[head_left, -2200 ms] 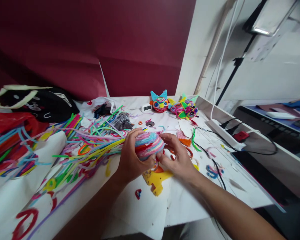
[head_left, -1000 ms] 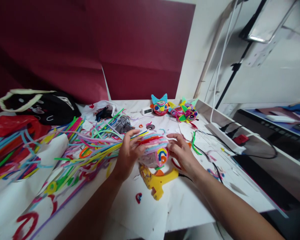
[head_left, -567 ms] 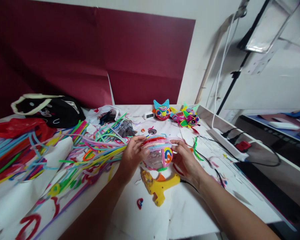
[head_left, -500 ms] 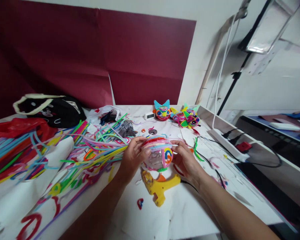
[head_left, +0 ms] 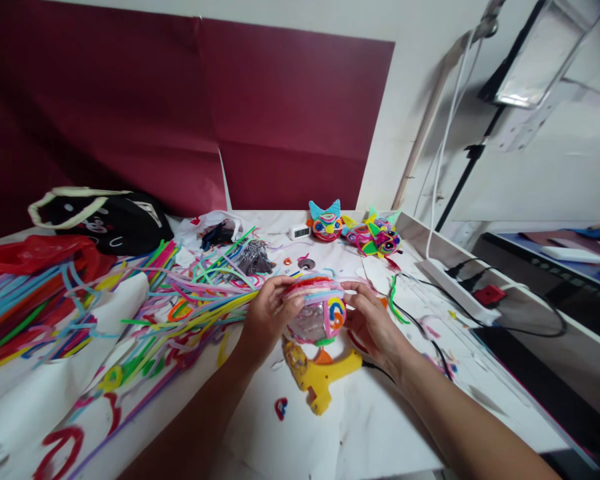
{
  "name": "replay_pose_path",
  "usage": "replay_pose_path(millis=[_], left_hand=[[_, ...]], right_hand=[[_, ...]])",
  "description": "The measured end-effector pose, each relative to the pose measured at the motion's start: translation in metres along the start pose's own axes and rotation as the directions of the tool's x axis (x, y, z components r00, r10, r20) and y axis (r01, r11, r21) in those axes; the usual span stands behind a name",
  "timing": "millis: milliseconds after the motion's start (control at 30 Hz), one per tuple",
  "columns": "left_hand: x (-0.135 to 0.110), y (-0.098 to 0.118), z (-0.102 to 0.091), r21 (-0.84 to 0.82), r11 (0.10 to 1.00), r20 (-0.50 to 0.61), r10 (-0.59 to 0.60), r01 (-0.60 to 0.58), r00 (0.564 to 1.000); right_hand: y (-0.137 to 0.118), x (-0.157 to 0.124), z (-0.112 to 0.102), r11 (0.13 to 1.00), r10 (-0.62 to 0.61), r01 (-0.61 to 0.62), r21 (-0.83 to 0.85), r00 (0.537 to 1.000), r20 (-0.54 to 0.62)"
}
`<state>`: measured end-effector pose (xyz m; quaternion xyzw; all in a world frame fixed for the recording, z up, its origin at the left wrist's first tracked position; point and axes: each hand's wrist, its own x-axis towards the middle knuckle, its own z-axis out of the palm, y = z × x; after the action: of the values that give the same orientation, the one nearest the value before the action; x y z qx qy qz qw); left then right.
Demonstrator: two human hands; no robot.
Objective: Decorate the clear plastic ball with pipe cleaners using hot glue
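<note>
Between my two hands is a clear, rounded plastic ball (head_left: 307,323), partly covered with coloured pipe cleaners in pink, red and light blue, with a yellow, blue and orange swirl on its right side. My left hand (head_left: 270,313) grips its left side, the thumb pressed on the front. The fingers of my right hand (head_left: 373,327) close on its upper right edge. Just below the ball, a yellow hot glue gun (head_left: 320,380) lies on the table. A small red and blue coiled piece (head_left: 281,408) rests left of the glue gun.
Many loose pipe cleaners (head_left: 195,300) spread over the left side. At the back stand a blue-eared pipe-cleaner figure (head_left: 326,223), a multicoloured one (head_left: 375,237) and a small white digital timer (head_left: 299,232). A white power strip (head_left: 460,293) with cables runs along the right.
Both hands keep their hold on the ball, which has barely moved. The view has shifted very slightly; everything on the table lies as before.
</note>
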<state>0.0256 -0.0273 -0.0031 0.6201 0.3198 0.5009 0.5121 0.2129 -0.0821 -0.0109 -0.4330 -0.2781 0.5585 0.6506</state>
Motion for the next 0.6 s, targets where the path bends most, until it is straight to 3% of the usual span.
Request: replay_pose_path(millis=[600], left_hand=[[0.001,0.002,0.003,-0.09,0.994,-0.047,-0.073,0.069,0.996]], right_hand=[[0.009,0.01,-0.01,0.989,0.102,-0.107,0.103,0.994,0.049]])
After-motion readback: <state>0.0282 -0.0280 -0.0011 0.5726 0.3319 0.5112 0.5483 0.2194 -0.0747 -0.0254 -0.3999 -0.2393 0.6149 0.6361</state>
